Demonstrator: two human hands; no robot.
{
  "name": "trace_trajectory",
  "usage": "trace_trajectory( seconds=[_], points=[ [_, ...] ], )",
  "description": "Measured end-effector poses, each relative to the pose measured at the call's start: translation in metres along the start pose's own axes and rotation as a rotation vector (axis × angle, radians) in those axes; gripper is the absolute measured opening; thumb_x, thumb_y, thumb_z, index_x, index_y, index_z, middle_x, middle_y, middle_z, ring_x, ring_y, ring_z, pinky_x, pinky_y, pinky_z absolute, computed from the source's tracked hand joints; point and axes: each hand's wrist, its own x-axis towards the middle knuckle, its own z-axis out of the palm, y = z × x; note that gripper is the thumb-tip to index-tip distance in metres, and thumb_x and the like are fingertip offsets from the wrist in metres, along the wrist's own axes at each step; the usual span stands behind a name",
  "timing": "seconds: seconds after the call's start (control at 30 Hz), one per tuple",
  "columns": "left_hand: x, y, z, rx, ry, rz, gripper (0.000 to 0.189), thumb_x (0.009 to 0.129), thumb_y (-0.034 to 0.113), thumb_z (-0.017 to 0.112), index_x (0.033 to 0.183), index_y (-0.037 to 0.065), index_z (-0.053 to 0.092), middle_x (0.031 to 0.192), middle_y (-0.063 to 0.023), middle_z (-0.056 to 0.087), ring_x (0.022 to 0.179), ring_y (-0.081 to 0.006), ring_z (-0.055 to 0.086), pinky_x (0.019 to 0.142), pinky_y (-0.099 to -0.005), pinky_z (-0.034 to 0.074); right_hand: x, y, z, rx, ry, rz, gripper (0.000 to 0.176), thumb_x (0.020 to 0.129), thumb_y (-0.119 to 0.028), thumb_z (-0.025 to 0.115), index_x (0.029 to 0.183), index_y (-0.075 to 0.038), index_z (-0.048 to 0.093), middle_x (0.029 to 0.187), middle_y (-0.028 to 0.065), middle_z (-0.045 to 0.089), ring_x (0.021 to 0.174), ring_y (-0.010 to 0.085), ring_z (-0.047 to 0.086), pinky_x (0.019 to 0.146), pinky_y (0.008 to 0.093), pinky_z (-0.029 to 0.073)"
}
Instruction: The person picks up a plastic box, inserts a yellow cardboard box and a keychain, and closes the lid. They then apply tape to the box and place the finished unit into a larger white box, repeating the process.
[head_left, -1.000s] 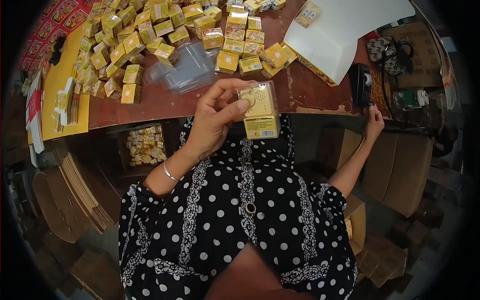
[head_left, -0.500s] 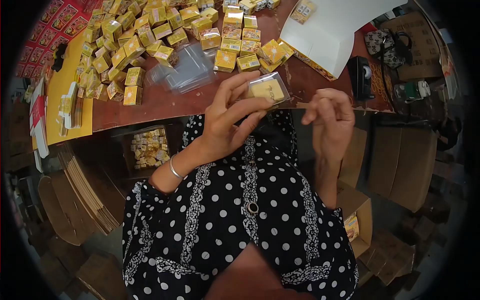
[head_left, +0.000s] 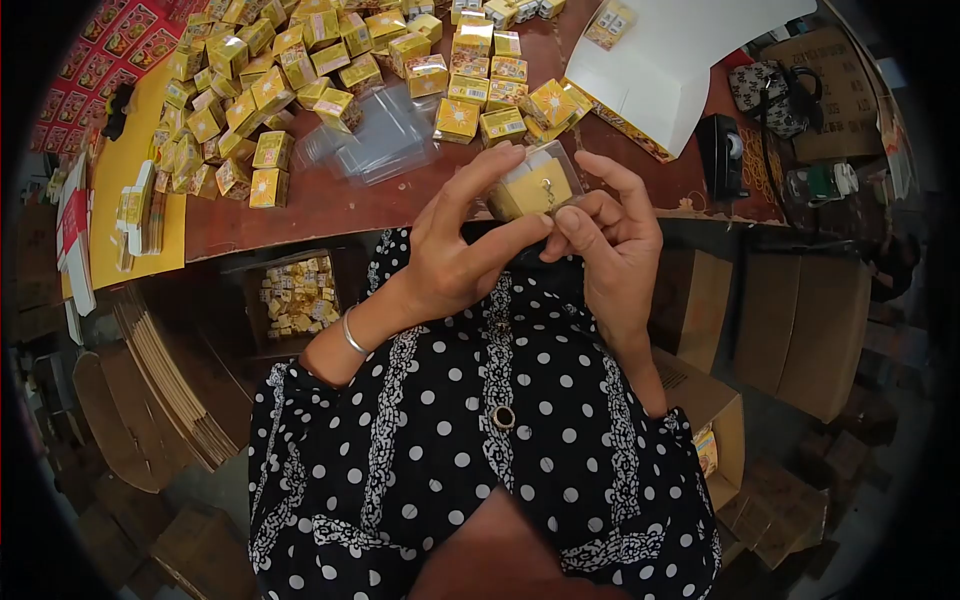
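A small clear plastic box (head_left: 545,187) with a yellow insert and a short chain-like piece in it is held up over the table's near edge. My left hand (head_left: 460,230) grips it from the left, with fingers on its upper side and the thumb along the lower edge. At the other side my right hand (head_left: 615,225) is closed at the box's lower right corner, its thumb bent in and its index finger reaching to the upper right edge. Beyond the left hand, flat clear plastic sleeves (head_left: 385,140) lie stacked on the table.
Many small yellow boxes (head_left: 270,150) are heaped at the far left. An open white carton (head_left: 650,80) stands at the back right, beside a black tape dispenser (head_left: 722,155). Below the table edge sits a bin of small wrapped pieces (head_left: 300,295). Cardboard boxes (head_left: 800,330) flank the seat.
My right hand has moved left and its fingers have come to the plastic box. My left hand still holds the box, which is turned slightly.
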Motion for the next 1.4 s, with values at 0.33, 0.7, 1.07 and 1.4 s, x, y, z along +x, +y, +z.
trace_trajectory(
  seconds=[0.33,0.7,1.07,1.4],
  points=[
    [0.009,0.015,-0.006,-0.384,-0.022,-0.399,0.028,0.085,-0.005,0.075,0.111,0.005,0.071,0.138,-0.0202,0.052,0.113,-0.0301,0.067,0.086,-0.0377,0.061,0.026,0.03,-0.021,-0.769,0.062,-0.785,0.042,0.088,-0.001,0.076,0.126,0.0,0.059,0.123,0.0163,0.061,0.111,0.0231,0.064,0.09,0.0346,0.058],
    [0.007,0.014,0.005,-0.701,0.06,-0.559,0.046,0.086,-0.006,0.072,0.128,0.004,0.057,0.134,-0.0131,0.051,0.12,-0.0239,0.061,0.092,-0.0337,0.059,0.031,0.035,-0.021,-0.054,-0.228,-0.171,0.073,0.08,-0.006,0.078,0.145,-0.005,0.044,0.127,0.0139,0.059,0.121,0.0238,0.059,0.103,0.0373,0.047],
    [0.027,0.001,-0.025,-0.38,-0.446,-0.522,0.068,0.08,0.01,0.079,0.143,0.005,0.052,0.114,-0.0089,0.06,0.108,-0.0184,0.062,0.098,-0.033,0.051,0.021,-0.012,-0.043,-0.469,-0.311,-0.052,0.084,0.076,-0.006,0.078,0.149,-0.004,0.038,0.119,0.0069,0.061,0.109,0.0158,0.061,0.097,0.0316,0.047],
    [0.006,-0.005,-0.022,-0.764,-0.465,-0.876,0.055,0.08,0.0,0.081,0.128,0.003,0.055,0.121,-0.0056,0.064,0.112,-0.0143,0.063,0.101,-0.0337,0.052,0.064,-0.027,-0.26,-0.708,0.714,-0.195,0.028,0.096,-0.028,0.072,0.101,0.0,0.075,0.084,0.0011,0.07,0.077,0.0114,0.062,0.071,0.0311,0.049]
  ],
)
